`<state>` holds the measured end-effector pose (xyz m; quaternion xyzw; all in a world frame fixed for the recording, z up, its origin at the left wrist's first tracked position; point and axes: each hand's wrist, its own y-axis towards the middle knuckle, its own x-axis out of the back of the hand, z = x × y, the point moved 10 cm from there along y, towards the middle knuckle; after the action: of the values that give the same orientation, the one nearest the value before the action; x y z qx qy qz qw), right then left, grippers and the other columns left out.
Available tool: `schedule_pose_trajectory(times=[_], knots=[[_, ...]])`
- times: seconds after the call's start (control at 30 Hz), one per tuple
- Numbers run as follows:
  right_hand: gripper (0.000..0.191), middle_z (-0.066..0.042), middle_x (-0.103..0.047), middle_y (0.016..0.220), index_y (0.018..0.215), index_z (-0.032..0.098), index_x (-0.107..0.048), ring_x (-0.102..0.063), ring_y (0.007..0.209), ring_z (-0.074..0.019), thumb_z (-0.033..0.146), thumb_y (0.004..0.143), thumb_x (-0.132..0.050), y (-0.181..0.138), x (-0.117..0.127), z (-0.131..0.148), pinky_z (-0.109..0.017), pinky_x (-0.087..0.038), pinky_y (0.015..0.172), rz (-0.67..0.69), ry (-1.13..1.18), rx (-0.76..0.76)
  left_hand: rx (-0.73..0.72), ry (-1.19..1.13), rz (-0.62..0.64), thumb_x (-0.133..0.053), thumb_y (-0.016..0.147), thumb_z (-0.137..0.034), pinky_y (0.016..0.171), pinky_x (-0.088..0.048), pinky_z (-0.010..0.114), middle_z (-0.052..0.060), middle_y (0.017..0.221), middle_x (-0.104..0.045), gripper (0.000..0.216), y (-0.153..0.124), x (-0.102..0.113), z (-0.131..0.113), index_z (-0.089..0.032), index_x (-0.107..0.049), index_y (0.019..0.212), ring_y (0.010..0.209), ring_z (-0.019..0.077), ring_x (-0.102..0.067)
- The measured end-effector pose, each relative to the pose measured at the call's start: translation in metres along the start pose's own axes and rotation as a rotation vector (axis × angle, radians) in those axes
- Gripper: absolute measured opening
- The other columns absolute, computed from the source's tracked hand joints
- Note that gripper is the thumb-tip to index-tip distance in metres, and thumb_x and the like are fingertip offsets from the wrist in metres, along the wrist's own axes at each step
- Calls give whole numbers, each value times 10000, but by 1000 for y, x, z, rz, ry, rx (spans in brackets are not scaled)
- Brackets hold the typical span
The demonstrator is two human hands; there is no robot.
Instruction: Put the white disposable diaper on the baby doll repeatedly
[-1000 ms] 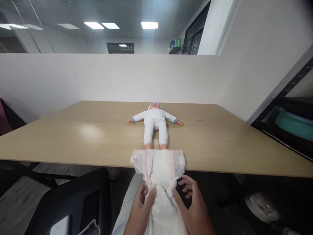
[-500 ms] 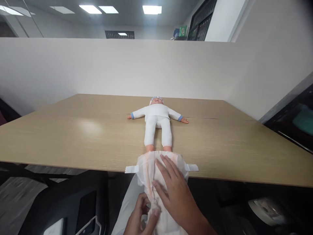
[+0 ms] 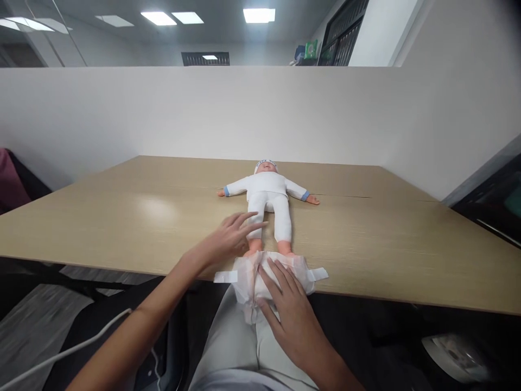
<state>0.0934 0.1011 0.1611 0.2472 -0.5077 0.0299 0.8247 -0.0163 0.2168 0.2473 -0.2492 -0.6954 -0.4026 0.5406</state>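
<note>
A baby doll [image 3: 268, 187] in white clothes and a patterned cap lies on its back, arms spread, feet toward me. At the table's front edge a white diaper [image 3: 244, 277] lies partly over the edge, its two side tabs sticking out left and right. My right hand [image 3: 287, 304] rests flat on the diaper, fingers spread. Above the doll's leg on the left side hovers my left hand [image 3: 236, 233], fingers apart and holding nothing. The doll's feet are partly hidden behind the diaper and my left hand.
The wooden table [image 3: 122, 217] stretches wide to both sides, with a white partition [image 3: 264, 114] behind it. A black chair [image 3: 93, 331] with a white cable stands at lower left. A dark-framed object [image 3: 488, 217] is at the right.
My left hand has let go of the diaper's lower end and moved up and forward over the doll's leg. The diaper's lower end no longer hangs down my lap. My right hand stays on it.
</note>
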Motion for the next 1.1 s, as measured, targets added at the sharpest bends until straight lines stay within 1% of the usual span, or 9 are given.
schedule_pose_trajectory(times=[0.13, 0.23, 0.3, 0.43, 0.5, 0.63, 0.77, 0.93, 1.1], knots=[[648, -44, -330, 1813, 1743, 306, -335, -310, 1680, -306, 370, 1129, -528, -1, -2, 0, -590, -400, 1336, 4, -2, 3, -262, 150, 221, -716, 678, 72, 1322, -308, 560, 87, 1859, -183, 1203, 46, -42, 1, -400, -338, 1718, 1685, 396, -258], [677, -44, -365, 1797, 1747, 320, -326, -340, 1667, -321, 334, 1109, -552, 0, -2, -2, -598, -427, 1316, -26, 10, 0, -389, 143, 237, -780, 601, 70, 1349, -276, 538, 60, 1858, -196, 1251, 61, -50, -11, -415, -402, 1690, 1694, 404, -247], [663, -59, -398, 1780, 1736, 309, -358, -378, 1649, -328, 334, 1103, -556, 0, -2, -2, -595, -461, 1291, -40, 16, 6, -455, 102, 221, -804, 654, 5, 1338, -299, 528, 66, 1836, -277, 1114, 67, -52, -17, -376, -478, 1649, 1675, 394, -300], [602, -81, -468, 1737, 1687, 286, -465, -464, 1598, -342, 362, 1098, -566, 1, -1, -3, -586, -519, 1238, -45, 25, 21, -530, 20, 119, -674, 962, -201, 1202, -430, 502, 88, 1691, -539, 479, 78, -55, -18, -305, -682, 1429, 1509, 354, -523], [595, -73, -482, 1729, 1677, 286, -487, -481, 1586, -346, 363, 1093, -576, 2, 1, -4, -578, -526, 1233, -47, 32, 28, -543, -36, 51, -619, 1033, -267, 1149, -450, 479, 74, 1594, -642, 326, 83, -52, -17, -322, -729, 1334, 1406, 331, -599], [622, -30, -433, 1758, 1704, 323, -441, -465, 1601, -326, 365, 1097, -570, 9, 3, -11, -548, -518, 1251, -13, 42, 28, -524, -153, 14, -604, 1049, -335, 1083, -470, 458, 60, 1517, -704, 292, 91, -36, -15, -326, -739, 1308, 1271, 312, -646], [603, -11, -396, 1775, 1729, 348, -378, -393, 1644, -301, 361, 1137, -493, 31, 1, -28, -570, -450, 1305, 48, 34, -8, -437, -343, -11, -642, 993, -353, 1061, -499, 449, 73, 1408, -759, 377, 109, 3, -4, -265, -710, 1353, 1182, 297, -653], [584, -42, -330, 1805, 1721, 289, -402, -288, 1689, -285, 432, 1157, -451, 71, -10, -49, -589, -337, 1361, 141, -8, -13, -330, -547, -59, -710, 922, -269, 998, -544, 372, 60, 1305, -785, 362, 136, 47, 15, -210, -727, 1278, 1153, 236, -711], [598, -102, -336, 1805, 1718, 224, -408, -268, 1696, -273, 415, 1152, -449, 113, -26, -67, -572, -298, 1370, 184, -58, -14, -243, -602, -57, -803, 869, -284, 994, -562, 379, 60, 1200, -798, 386, 156, 66, 29, -178, -752, 1238, 1098, 237, -738]])
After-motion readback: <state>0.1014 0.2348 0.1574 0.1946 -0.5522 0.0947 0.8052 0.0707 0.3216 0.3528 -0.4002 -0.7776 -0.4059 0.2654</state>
